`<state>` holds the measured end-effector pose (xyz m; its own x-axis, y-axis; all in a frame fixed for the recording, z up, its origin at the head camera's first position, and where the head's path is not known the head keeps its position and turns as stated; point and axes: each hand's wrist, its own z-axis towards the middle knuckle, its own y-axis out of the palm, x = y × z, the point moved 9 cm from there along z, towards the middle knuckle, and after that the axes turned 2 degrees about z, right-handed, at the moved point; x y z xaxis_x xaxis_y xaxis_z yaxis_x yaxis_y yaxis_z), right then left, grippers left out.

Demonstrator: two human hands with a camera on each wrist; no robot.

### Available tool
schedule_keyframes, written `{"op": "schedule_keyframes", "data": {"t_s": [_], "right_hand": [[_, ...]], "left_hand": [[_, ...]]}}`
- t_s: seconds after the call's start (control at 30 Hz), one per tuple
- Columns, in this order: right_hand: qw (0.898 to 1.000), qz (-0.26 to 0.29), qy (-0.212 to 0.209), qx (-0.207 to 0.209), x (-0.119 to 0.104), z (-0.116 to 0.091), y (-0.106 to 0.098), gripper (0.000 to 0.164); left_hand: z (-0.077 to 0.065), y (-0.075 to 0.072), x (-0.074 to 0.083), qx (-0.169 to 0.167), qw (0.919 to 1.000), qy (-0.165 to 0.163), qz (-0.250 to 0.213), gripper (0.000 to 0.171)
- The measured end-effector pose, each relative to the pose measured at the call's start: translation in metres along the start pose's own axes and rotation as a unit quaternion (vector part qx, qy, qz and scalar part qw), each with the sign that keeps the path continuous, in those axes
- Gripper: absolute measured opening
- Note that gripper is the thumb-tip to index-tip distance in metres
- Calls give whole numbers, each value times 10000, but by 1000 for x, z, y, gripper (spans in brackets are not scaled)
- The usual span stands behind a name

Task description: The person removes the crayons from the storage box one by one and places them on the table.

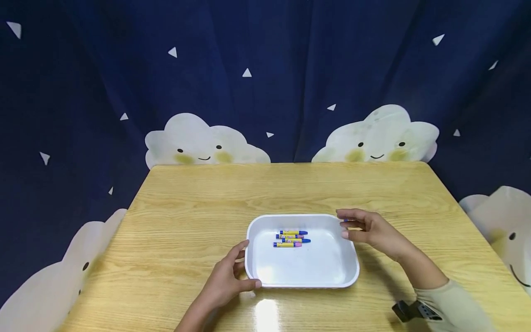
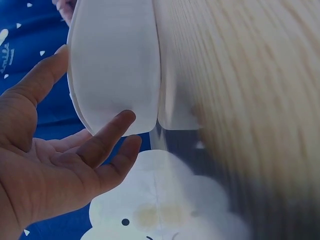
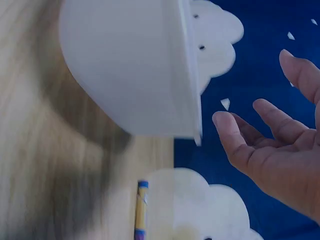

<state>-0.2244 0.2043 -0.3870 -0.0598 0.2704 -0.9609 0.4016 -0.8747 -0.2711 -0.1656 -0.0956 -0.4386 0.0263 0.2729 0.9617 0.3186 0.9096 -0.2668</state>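
A white rectangular tray (image 1: 307,274) has several yellow-wrapped crayons (image 1: 292,239) lying side by side inside, toward its back left. My left hand (image 1: 226,279) holds the tray's left end, thumb at the front corner and fingers against the side wall. In the left wrist view, fingertips (image 2: 127,116) touch the outer wall. My right hand (image 1: 369,230) is at the back right corner, fingers spread and loosely bent, with nothing in its grasp. In the right wrist view, a gap separates this hand from the tray's rim. Another crayon (image 3: 142,210) lies outside the tray, mostly hidden by my right hand in the head view.
The tray is on a light wooden table (image 1: 186,198). Behind and beside the table hangs a dark blue curtain (image 1: 257,41) with white triangles and smiling clouds. A black strap (image 1: 415,310) shows at the right sleeve.
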Motion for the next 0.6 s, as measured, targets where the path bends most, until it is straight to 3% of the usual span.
{"op": "schedule_keyframes", "data": {"t_s": [0.13, 0.27, 0.6], "right_hand": [[9992, 208, 103, -332, 4, 6, 20, 55], [9988, 138, 213, -410, 12, 13, 38, 58], [9981, -402, 377, 259, 30, 31, 62, 51]], "left_hand": [[0, -1, 0, 32, 9999, -11, 102, 94], [-1, -1, -2, 23, 9999, -59, 122, 94], [-1, 0, 0, -11, 10000, 6, -77, 93]]}}
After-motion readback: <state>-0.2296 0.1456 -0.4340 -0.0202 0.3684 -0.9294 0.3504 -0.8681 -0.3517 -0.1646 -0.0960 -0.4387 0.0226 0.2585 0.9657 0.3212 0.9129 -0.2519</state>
